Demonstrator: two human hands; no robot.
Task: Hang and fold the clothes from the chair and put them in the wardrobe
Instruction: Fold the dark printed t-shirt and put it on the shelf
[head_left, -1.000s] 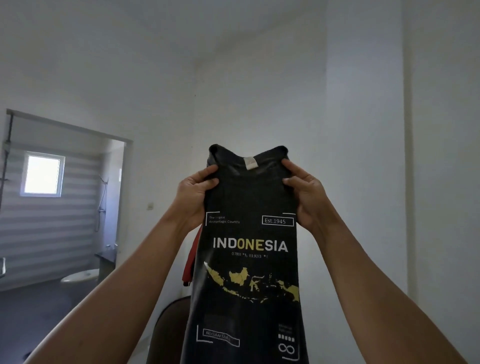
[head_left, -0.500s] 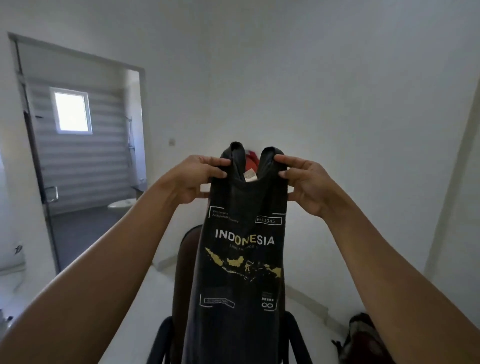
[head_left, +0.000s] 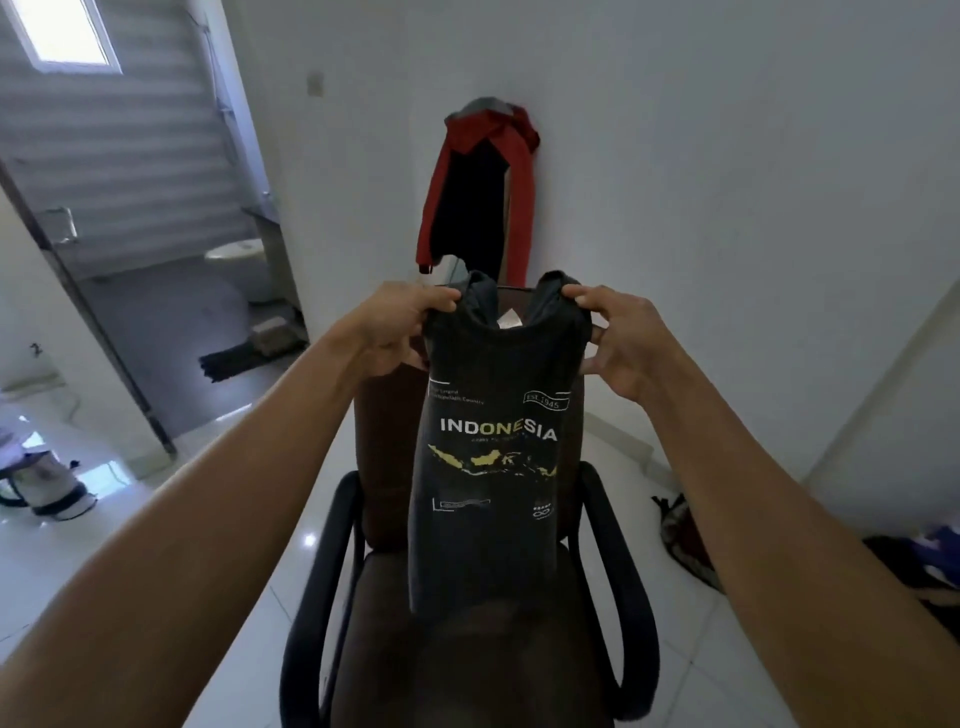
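Observation:
A black T-shirt (head_left: 493, 499) printed with "INDONESIA" and a yellow map hangs folded lengthwise in front of me, its lower hem just above the chair seat. My left hand (head_left: 395, 332) pinches its left shoulder. My right hand (head_left: 618, 343) pinches its right shoulder. Below it stands a dark brown office chair (head_left: 467, 654) with black armrests. A red and black jacket (head_left: 478, 187) hangs against the wall behind the chair's back. The wardrobe is not in view.
An open doorway (head_left: 156, 260) at the left leads to a bathroom with a toilet and a dark mat. A white bag (head_left: 49, 480) lies on the tiled floor at the left. Dark bags and clothes (head_left: 685, 540) lie on the floor at the right.
The view has tilted down, and the chair seat and floor now show. Both hands have come down with the shirt, which now hangs lower, over the seat.

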